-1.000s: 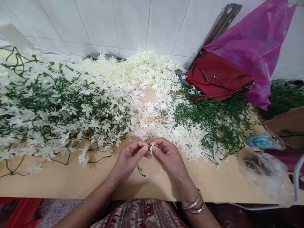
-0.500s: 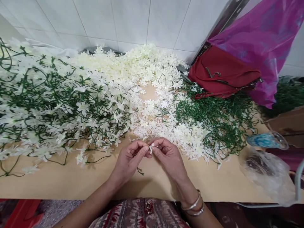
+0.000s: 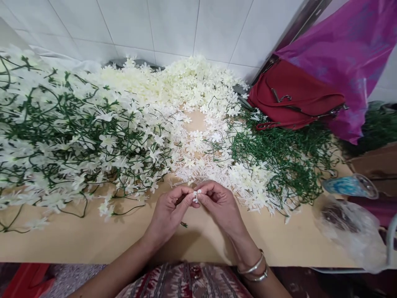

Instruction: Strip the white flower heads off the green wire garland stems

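Note:
Near the table's front edge, my left hand [image 3: 173,209] and my right hand [image 3: 218,203] meet fingertip to fingertip. Both pinch a small white flower [image 3: 196,195] between thumbs and forefingers. A short green stem tip [image 3: 184,224] shows below my left hand; its upper part is hidden by the fingers. Just beyond the hands lie loose white stamens [image 3: 201,171]. White flowers on green stems [image 3: 93,128] are heaped on the left, and green stems [image 3: 279,155] are piled on the right.
Cream petals [image 3: 198,80] are heaped against the tiled wall. A red bag [image 3: 297,95] and a purple plastic sheet [image 3: 341,58] stand at the back right. Along the right side of the table [image 3: 273,244] are a blue-white cup [image 3: 349,185] and a clear plastic bag [image 3: 356,236].
The white flower between my fingertips has turned and shows more of its petals. Less of the green stem is visible below my left hand. The view has shifted slightly.

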Action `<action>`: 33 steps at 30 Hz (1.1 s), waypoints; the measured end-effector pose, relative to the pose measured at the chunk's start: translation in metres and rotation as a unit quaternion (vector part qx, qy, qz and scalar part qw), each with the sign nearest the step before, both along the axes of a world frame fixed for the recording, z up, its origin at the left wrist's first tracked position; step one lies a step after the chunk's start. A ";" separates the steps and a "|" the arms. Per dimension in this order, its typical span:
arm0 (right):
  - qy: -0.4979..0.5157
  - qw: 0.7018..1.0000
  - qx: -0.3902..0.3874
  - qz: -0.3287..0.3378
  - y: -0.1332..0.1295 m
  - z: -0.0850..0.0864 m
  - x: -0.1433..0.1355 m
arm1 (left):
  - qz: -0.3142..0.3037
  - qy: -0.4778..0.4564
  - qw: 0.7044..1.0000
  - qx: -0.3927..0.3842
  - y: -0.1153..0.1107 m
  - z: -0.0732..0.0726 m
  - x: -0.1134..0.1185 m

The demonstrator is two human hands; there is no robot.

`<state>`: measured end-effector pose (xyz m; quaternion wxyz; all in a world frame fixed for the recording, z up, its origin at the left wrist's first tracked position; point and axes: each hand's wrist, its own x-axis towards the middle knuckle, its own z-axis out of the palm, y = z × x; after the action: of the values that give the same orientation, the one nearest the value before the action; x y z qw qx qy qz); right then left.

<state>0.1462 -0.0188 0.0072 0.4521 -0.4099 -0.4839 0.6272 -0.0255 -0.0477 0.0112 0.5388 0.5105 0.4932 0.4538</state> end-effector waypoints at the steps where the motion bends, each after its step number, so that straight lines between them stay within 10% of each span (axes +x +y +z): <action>1: 0.002 1.000 -0.002 0.000 0.000 -0.001 0.000 | 0.001 -0.003 1.000 0.002 0.000 0.000 0.000; 33: -0.105 0.992 0.069 -0.014 -0.002 0.018 0.020 | -0.008 0.094 0.990 0.110 -0.009 -0.001 0.006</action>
<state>0.1662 -0.0207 0.0256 0.4344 -0.4479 -0.5653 0.5396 -0.0200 -0.0564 0.0099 0.4347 0.6107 0.4846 0.4508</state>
